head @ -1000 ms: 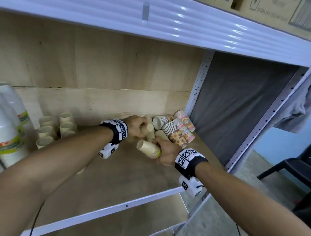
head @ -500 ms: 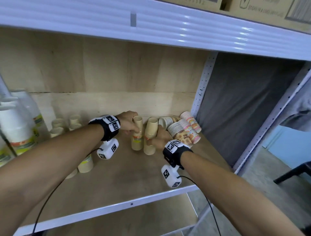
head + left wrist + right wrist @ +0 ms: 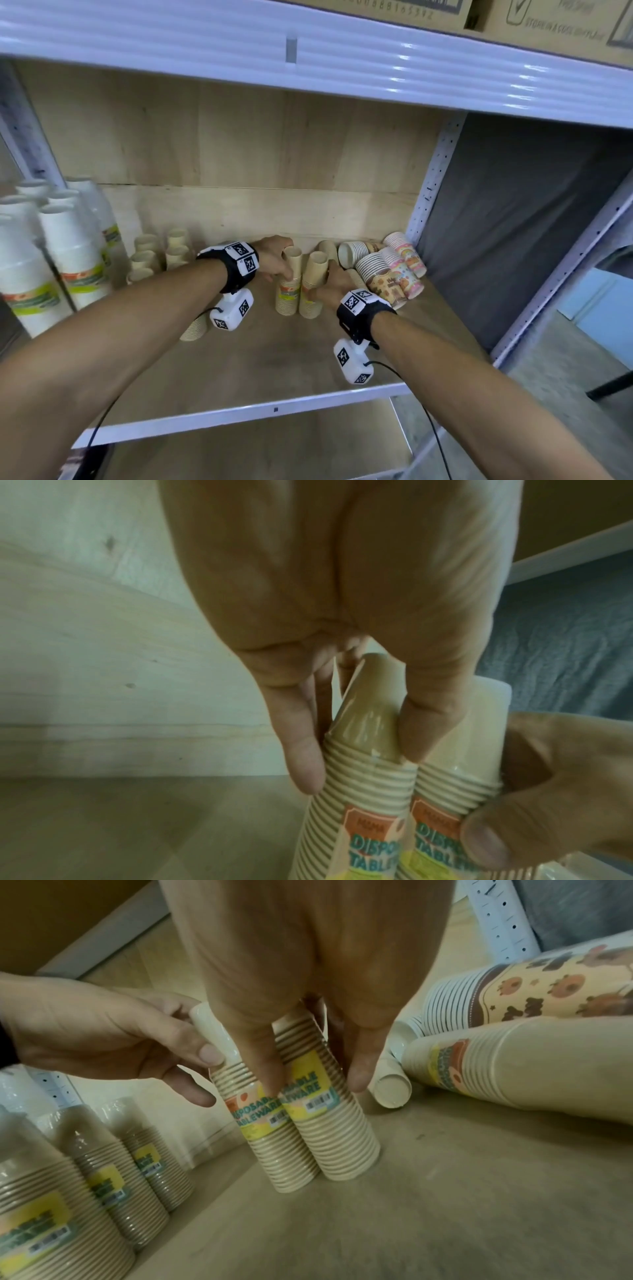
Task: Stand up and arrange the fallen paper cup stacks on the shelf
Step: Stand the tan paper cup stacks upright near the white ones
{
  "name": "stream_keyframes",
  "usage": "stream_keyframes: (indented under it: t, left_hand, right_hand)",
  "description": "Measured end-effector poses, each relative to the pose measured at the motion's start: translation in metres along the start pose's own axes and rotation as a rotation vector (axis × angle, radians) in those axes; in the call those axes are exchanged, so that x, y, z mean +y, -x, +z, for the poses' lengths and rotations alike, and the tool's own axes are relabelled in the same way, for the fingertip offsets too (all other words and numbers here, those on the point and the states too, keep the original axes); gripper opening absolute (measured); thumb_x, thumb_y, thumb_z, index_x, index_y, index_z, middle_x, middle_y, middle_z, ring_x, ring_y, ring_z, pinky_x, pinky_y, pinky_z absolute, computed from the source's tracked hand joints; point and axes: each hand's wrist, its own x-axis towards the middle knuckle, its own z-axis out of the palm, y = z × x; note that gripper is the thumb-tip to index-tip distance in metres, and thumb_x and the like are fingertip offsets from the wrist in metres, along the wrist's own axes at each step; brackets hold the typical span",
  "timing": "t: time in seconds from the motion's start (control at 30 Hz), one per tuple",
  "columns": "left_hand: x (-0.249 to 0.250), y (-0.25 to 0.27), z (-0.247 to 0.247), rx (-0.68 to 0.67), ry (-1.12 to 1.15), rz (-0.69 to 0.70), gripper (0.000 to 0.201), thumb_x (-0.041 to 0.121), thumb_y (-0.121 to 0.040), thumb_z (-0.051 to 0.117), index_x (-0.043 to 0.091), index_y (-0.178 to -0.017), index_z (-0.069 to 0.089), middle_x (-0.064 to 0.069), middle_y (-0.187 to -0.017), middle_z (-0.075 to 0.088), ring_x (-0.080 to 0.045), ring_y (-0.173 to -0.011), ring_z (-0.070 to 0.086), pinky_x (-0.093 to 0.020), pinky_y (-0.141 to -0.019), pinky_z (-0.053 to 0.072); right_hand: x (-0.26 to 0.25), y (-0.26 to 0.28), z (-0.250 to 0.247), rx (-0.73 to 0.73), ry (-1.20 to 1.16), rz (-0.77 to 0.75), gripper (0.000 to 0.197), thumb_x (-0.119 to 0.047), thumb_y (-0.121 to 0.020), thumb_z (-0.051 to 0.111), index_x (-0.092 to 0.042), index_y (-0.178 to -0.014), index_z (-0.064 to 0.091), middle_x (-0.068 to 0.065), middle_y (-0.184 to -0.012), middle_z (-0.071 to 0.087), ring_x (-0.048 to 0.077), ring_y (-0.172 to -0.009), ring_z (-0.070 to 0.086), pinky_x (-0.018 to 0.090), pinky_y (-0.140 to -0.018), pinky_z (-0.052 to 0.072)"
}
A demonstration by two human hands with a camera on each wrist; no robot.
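Two tan paper cup stacks stand upright side by side on the wooden shelf (image 3: 239,363). My left hand (image 3: 286,270) (image 3: 363,753) pinches the top of the left stack (image 3: 287,298) (image 3: 359,804) (image 3: 274,1139). Fingers and thumb of my right hand (image 3: 318,284) (image 3: 315,1080) curl round the right stack (image 3: 310,301) (image 3: 455,777) (image 3: 335,1137) at mid height. Behind and right of them, fallen stacks lie in a heap: printed cups (image 3: 387,274) (image 3: 548,988) and a tan stack (image 3: 514,1064).
Several upright tan stacks (image 3: 150,253) (image 3: 103,1164) stand to the left, with tall white cup stacks (image 3: 51,257) at the far left. The white shelf edge (image 3: 239,411) runs in front. A perforated post (image 3: 431,185) and grey cloth bound the right side.
A second ago both hands held tan stacks tilted above the shelf. Both stacks now stand upright next to each other, still held.
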Motion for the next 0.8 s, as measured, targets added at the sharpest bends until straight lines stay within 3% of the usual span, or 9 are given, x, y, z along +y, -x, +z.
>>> stream_keyframes:
  t: [0.07, 0.17, 0.23, 0.33, 0.43, 0.57, 0.67, 0.8]
  left_hand:
    - [0.001, 0.001, -0.003, 0.001, 0.022, -0.008, 0.040, 0.012, -0.080, 0.076, 0.019, -0.112, 0.053, -0.006, -0.102, 0.060, -0.018, -0.088, 0.065, -0.035, -0.071, 0.061]
    - [0.005, 0.004, -0.011, 0.036, 0.038, -0.007, 0.039, 0.022, -0.079, 0.077, 0.022, -0.113, 0.058, -0.008, -0.107, 0.062, -0.019, -0.091, 0.066, -0.036, -0.072, 0.062]
    - [0.008, 0.007, -0.015, 0.073, 0.025, 0.003, 0.035, 0.030, -0.080, 0.076, 0.023, -0.110, 0.060, -0.006, -0.104, 0.063, -0.016, -0.089, 0.064, -0.032, -0.067, 0.060]
    - [0.014, 0.010, -0.019, 0.130, 0.008, 0.010, 0.033, 0.037, -0.080, 0.074, 0.023, -0.107, 0.062, -0.003, -0.100, 0.063, -0.016, -0.089, 0.064, -0.030, -0.065, 0.060]
    - [0.019, 0.011, -0.018, 0.175, -0.080, 0.020, 0.035, 0.038, -0.082, 0.072, 0.019, -0.110, 0.064, -0.002, -0.103, 0.062, -0.018, -0.088, 0.064, -0.031, -0.068, 0.059]
    - [0.024, 0.014, -0.014, 0.220, -0.225, 0.062, 0.035, 0.037, -0.087, 0.067, 0.017, -0.116, 0.065, 0.001, -0.107, 0.052, -0.017, -0.096, 0.054, -0.027, -0.081, 0.046]
    - [0.023, 0.015, -0.013, 0.214, -0.229, 0.069, 0.033, 0.034, -0.088, 0.066, 0.016, -0.117, 0.065, -0.001, -0.110, 0.054, -0.017, -0.097, 0.054, -0.027, -0.082, 0.046]
    - [0.025, 0.016, -0.012, 0.206, -0.219, 0.089, 0.031, 0.026, -0.089, 0.065, 0.016, -0.118, 0.066, -0.005, -0.115, 0.060, -0.018, -0.096, 0.057, -0.028, -0.082, 0.050]
  right_hand:
    - [-0.002, 0.002, -0.006, -0.010, -0.032, -0.019, 0.075, -0.026, -0.068, 0.080, -0.020, -0.132, 0.040, 0.003, -0.113, 0.062, 0.023, -0.100, 0.061, 0.040, -0.085, 0.054]
    - [-0.007, 0.002, -0.019, -0.009, -0.089, -0.059, 0.066, -0.027, -0.071, 0.078, -0.020, -0.127, 0.044, -0.001, -0.108, 0.060, 0.020, -0.096, 0.060, 0.033, -0.077, 0.052]
    - [-0.015, 0.002, -0.024, 0.037, -0.106, -0.089, 0.058, -0.038, -0.068, 0.076, -0.023, -0.118, 0.050, -0.003, -0.101, 0.059, 0.018, -0.093, 0.061, 0.038, -0.080, 0.056]
    - [-0.024, 0.000, -0.030, 0.116, -0.034, -0.109, 0.064, -0.055, -0.063, 0.072, -0.025, -0.115, 0.049, 0.002, -0.108, 0.060, 0.022, -0.098, 0.059, 0.039, -0.083, 0.054]
    - [-0.032, 0.001, -0.036, 0.110, 0.040, -0.129, 0.063, -0.049, -0.073, 0.068, -0.021, -0.125, 0.045, 0.005, -0.112, 0.061, 0.025, -0.100, 0.059, 0.038, -0.082, 0.054]
    - [-0.041, -0.001, -0.036, 0.114, 0.057, -0.095, 0.055, -0.041, -0.077, 0.065, -0.022, -0.126, 0.050, 0.005, -0.110, 0.063, 0.024, -0.096, 0.062, 0.031, -0.071, 0.050]
    - [-0.043, -0.003, -0.036, 0.108, 0.129, -0.118, 0.038, -0.034, -0.082, 0.059, -0.018, -0.116, 0.061, 0.004, -0.109, 0.064, 0.024, -0.098, 0.061, 0.030, -0.073, 0.048]
    - [-0.041, -0.004, -0.035, 0.103, 0.146, -0.166, 0.020, -0.027, -0.085, 0.056, -0.016, -0.099, 0.064, 0.004, -0.098, 0.066, 0.023, -0.089, 0.061, 0.025, -0.061, 0.038]
